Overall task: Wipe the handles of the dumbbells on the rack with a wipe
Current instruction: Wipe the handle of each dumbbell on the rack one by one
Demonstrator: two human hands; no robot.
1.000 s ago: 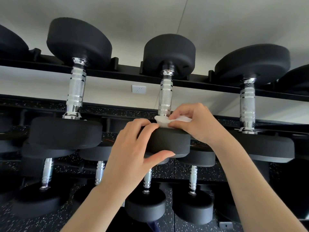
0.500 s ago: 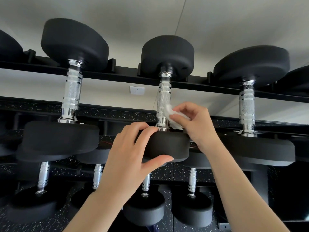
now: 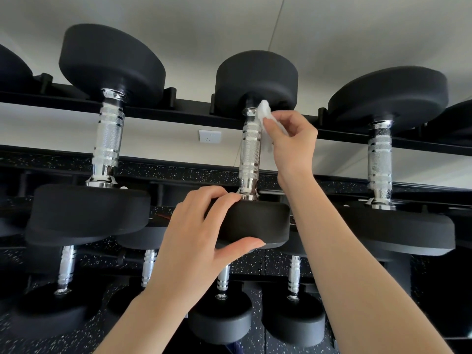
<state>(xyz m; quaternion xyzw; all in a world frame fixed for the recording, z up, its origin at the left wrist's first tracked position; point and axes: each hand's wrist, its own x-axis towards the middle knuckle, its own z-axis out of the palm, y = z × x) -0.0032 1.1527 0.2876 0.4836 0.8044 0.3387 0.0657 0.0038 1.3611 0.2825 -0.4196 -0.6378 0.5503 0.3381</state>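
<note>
On the upper tier: black rack (image 3: 184,112) carrying dumbbells set front to back, chrome handles spanning the gap between its two rails.
Left dumbbell (image 3: 107,139): largest heads, knurled handle bare, toward the rack's left end.
Right dumbbell (image 3: 380,159): wide flat heads, handle bare, toward the right end.
Middle dumbbell (image 3: 251,154): smaller heads, between the other two, handle ringed with smooth bands.
Lower tier: more dumbbells (image 3: 222,297) below, handles upright in view.
Left hand (image 3: 194,241): fingers over the top and thumb under the middle dumbbell's near head, gripping it.
Right hand (image 3: 291,141): fingertips pinching the wipe.
Wipe (image 3: 263,111): white, crumpled, pressed against the far end of the middle handle, just under the far head.
Writing: no brand or weight marking readable on any head.
Wall socket (image 3: 210,136): white, behind the rack.
</note>
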